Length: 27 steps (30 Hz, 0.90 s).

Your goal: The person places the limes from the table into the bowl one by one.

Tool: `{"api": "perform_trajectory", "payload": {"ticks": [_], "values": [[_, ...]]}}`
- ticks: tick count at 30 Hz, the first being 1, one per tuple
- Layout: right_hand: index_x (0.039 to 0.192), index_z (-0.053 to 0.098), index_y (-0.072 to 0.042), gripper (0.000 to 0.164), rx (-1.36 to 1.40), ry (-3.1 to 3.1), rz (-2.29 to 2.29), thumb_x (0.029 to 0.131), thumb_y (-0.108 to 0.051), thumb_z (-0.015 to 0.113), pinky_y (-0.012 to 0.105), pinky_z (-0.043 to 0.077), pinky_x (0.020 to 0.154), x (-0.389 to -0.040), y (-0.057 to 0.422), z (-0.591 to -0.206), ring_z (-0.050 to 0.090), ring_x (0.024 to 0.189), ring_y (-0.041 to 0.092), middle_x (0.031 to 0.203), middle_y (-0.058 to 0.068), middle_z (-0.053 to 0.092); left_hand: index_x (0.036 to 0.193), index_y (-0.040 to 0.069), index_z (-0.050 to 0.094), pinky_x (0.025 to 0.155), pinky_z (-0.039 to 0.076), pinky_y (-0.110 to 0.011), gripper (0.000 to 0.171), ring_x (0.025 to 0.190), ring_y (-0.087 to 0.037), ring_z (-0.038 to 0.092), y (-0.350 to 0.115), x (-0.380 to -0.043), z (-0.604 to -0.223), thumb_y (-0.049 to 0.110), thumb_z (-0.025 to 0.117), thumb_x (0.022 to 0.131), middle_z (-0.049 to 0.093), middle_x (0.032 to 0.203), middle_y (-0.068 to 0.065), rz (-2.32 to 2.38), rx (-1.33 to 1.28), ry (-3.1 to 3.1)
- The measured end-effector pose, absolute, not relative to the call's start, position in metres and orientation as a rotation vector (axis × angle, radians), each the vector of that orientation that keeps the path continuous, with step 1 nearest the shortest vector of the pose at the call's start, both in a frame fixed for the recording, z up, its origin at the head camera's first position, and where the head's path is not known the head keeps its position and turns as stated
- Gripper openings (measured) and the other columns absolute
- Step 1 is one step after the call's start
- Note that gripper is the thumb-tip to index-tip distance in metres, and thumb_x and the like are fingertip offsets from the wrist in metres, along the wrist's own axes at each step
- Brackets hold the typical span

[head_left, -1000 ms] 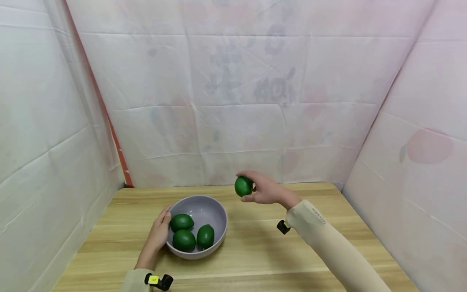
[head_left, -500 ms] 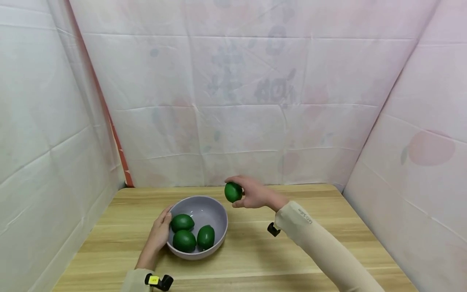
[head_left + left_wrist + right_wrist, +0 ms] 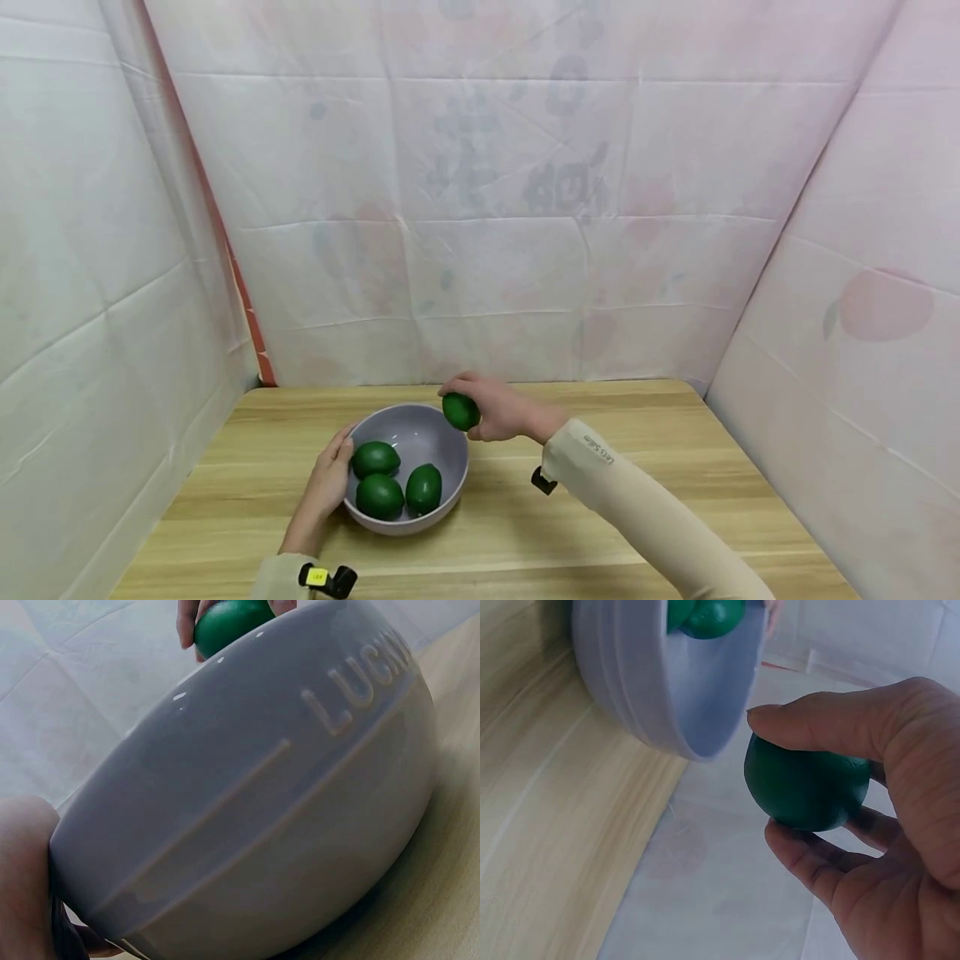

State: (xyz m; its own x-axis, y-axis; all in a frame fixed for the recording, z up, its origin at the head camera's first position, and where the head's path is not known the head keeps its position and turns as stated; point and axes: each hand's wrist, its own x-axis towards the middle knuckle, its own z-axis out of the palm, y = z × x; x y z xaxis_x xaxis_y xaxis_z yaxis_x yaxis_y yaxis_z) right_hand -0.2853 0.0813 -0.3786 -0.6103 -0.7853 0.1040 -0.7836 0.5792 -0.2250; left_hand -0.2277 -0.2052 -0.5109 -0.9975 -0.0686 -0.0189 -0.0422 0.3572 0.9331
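Note:
A lavender-grey bowl (image 3: 433,442) stands on the wooden table with three green limes (image 3: 423,489) lying inside it. My left hand (image 3: 327,477) holds the bowl at its left side, thumb at the rim; in the left wrist view raised letters show on the bowl's outer wall (image 3: 247,795). Between thumb and fingertips my right hand (image 3: 504,412) pinches another lime (image 3: 460,412), which overlaps the bowl's far right rim in the head view. Seen from the right wrist, this lime (image 3: 802,787) is just outside the bowl's opening, with a gap to the rim.
Pale printed cloth sheets (image 3: 480,250) close off the back and both sides. The wooden tabletop (image 3: 600,525) reaches to the back sheet. Each sleeve carries a small black camera mount (image 3: 327,579) at the wrist.
My right hand has moved left and slightly lower with the lime, from right of the bowl to its far right rim. The left hand and the bowl stay in place.

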Motion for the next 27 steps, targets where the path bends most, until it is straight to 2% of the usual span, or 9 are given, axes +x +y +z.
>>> {"api": "perform_trajectory", "payload": {"ticks": [9, 16, 27], "values": [[0.127, 0.046, -0.019, 0.064, -1.478, 2.786, -0.297, 0.069, -0.008, 0.071, 0.028, 0.049, 0.088, -0.29, 0.069, -0.394, 0.05, 0.107, 0.014, 0.127, -0.001, 0.045, 0.14, 0.028, 0.028, 0.113, 0.012, -0.054, 0.044, 0.141, -0.029, 0.015, -0.206, -0.229, -0.511, 0.04, 0.019, 0.099, 0.025, 0.15, -0.003, -1.774, 0.099, -2.557], [0.127, 0.045, -0.026, 0.066, -1.424, 2.777, -0.288, 0.069, -0.005, 0.069, 0.028, 0.049, 0.088, -0.288, 0.062, -0.395, 0.05, 0.108, 0.015, 0.13, 0.002, 0.044, 0.14, 0.028, 0.028, 0.113, 0.012, -0.055, 0.044, 0.141, -0.029, 0.014, -0.206, -0.228, -0.511, 0.04, 0.02, 0.099, 0.024, 0.15, -0.003, -1.773, 0.102, -2.559], [0.129, 0.047, -0.028, 0.068, -1.39, 2.764, -0.246, 0.069, -0.001, 0.065, 0.025, 0.049, 0.087, -0.29, 0.051, -0.405, 0.05, 0.11, 0.015, 0.131, 0.005, 0.044, 0.14, 0.027, 0.029, 0.112, 0.012, -0.056, 0.044, 0.141, -0.029, 0.015, -0.206, -0.228, -0.51, 0.04, 0.02, 0.099, 0.026, 0.149, -0.003, -1.789, 0.093, -2.551]]}}
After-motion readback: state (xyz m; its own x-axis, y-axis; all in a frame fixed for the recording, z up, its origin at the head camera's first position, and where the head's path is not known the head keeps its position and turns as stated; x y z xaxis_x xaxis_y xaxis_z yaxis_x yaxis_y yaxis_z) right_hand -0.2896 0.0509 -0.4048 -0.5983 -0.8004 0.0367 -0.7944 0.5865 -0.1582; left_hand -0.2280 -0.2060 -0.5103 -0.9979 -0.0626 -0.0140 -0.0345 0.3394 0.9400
